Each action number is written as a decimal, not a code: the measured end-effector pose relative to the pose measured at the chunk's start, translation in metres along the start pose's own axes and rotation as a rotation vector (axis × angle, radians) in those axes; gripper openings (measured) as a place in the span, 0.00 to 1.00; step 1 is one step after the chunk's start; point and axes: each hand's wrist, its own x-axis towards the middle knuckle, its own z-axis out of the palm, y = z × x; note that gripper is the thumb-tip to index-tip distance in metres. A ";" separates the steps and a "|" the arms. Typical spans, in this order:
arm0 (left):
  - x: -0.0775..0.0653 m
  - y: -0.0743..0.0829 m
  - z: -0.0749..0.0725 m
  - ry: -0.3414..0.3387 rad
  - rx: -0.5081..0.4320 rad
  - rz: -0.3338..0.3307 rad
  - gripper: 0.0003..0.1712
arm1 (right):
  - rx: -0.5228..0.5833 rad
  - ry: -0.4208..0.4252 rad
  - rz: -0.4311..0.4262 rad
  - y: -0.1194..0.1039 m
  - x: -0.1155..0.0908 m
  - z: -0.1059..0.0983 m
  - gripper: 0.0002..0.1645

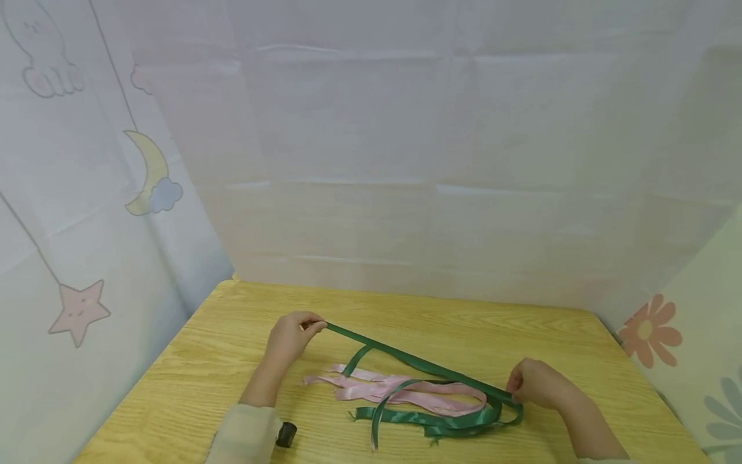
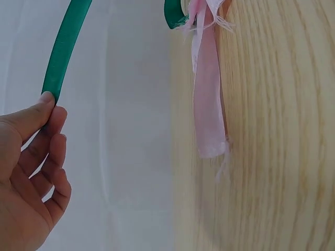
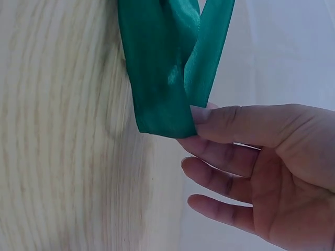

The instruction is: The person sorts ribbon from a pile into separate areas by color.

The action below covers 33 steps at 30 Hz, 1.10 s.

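Observation:
A green ribbon (image 1: 400, 354) is stretched in a slanting line between my two hands, above the table. My left hand (image 1: 292, 336) pinches its upper left end between thumb and forefinger; the left wrist view shows the ribbon (image 2: 65, 49) rising from that pinch. At the lower right, my right hand (image 1: 539, 383) pinches the ribbon (image 3: 209, 57) where it folds back on itself, thumb on top. Below the taut stretch lie pink ribbons (image 1: 371, 390) with frayed ends, and more green ribbon (image 1: 400, 415) looped around and across them.
The wooden table (image 1: 243, 361) has a rounded far edge, with a pale sheet (image 1: 371, 225) hanging behind it. A small black object (image 1: 286, 434) shows beside the left sleeve (image 1: 246, 432). Printed cloth with a star (image 1: 79, 312) hangs at the left.

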 end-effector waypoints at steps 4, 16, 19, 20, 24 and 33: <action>0.000 -0.002 -0.001 0.022 -0.002 -0.005 0.07 | -0.005 -0.012 0.009 0.003 -0.001 0.001 0.09; 0.001 -0.009 -0.007 0.060 -0.030 -0.081 0.11 | 0.000 -0.008 0.007 0.016 -0.006 0.003 0.09; 0.001 -0.011 -0.009 0.077 -0.036 -0.112 0.12 | 0.007 -0.011 0.010 0.017 -0.008 0.002 0.09; 0.002 -0.012 -0.010 0.085 -0.038 -0.120 0.12 | 0.007 -0.011 0.009 0.016 -0.009 0.002 0.09; 0.003 -0.015 -0.013 0.115 -0.048 -0.153 0.13 | 0.009 -0.010 0.024 0.018 -0.010 0.002 0.09; 0.004 -0.023 -0.026 0.206 -0.085 -0.191 0.14 | 0.025 -0.012 0.022 0.022 -0.014 -0.002 0.08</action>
